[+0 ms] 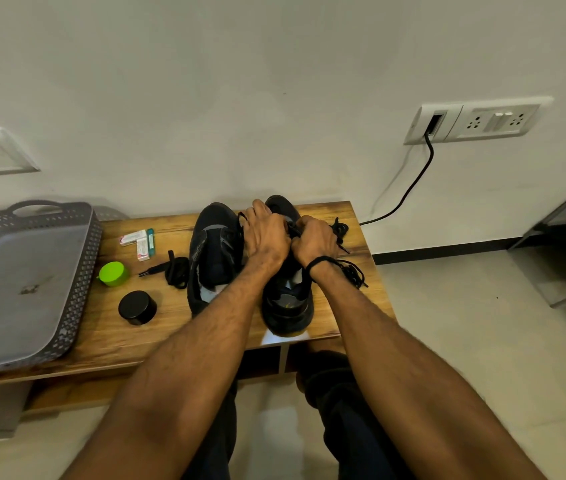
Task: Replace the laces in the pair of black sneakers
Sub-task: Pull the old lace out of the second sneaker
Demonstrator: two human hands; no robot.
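A grey perforated plastic tray (14, 278) with a loop handle sits at the left end of the low wooden bench (177, 327), overhanging its front edge. Just right of it lie small white and teal cartons (137, 239), a lime-green round lid (113, 274) and a black round tin (137, 307). A loose coiled black lace (174, 270) rests beside the left black sneaker (214, 254), which stands touching the right black sneaker (286, 303), toes toward the wall. Both forearms reach forward, nearly parallel. The left hand (264, 237) is curled knuckles-up over the right sneaker's throat, fingers closed on it; the right hand (316, 239) is fisted around a black lace strand (295, 232) there. More bundled black lace (352, 271) lies by the right wrist. A black cable (413, 181) hangs from the white wall socket (472, 123).
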